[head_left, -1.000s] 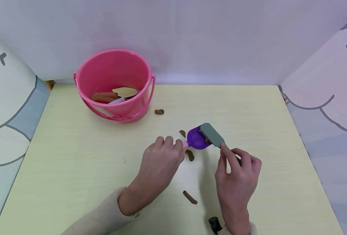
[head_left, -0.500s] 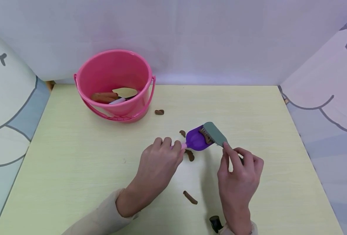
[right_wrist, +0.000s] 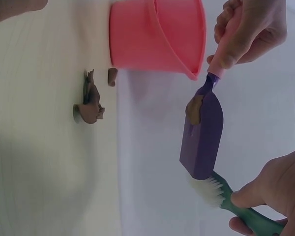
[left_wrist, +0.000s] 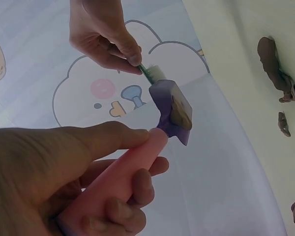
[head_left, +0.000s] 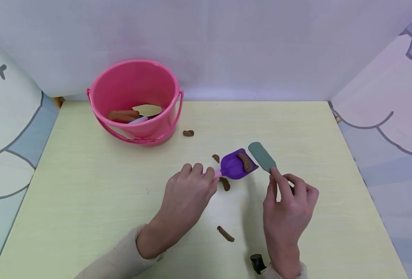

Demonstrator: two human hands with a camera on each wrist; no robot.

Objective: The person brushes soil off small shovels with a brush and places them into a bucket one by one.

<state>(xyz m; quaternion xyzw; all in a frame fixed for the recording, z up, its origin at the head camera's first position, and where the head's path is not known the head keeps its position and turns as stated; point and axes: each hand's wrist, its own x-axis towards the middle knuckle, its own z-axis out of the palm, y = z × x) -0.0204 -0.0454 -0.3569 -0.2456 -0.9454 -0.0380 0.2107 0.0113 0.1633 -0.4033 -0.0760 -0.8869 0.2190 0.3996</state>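
Observation:
My left hand (head_left: 188,193) grips the pink handle (left_wrist: 125,179) of a small purple dustpan (head_left: 231,166), held above the table. On the pan lies a brown, clay-like piece (head_left: 245,162). My right hand (head_left: 289,211) pinches a green brush (head_left: 262,155) by its handle, thumb and fingers around it. The brush head sits just right of the pan's front edge in the head view. In the right wrist view its pale bristles (right_wrist: 209,191) are at the pan's lip; whether they touch is unclear.
A pink bucket (head_left: 136,91) with several items inside stands at the back left. Loose brown pieces lie on the pale table (head_left: 87,193): one by the bucket (head_left: 188,133), a bit (head_left: 216,158) and a curved one (head_left: 225,184) by the dustpan, a stick-shaped one (head_left: 225,234) nearer.
The brush has moved right, off the dustpan, uncovering the brown piece on it. My right hand shifted right with it; the left hand and pan barely moved.

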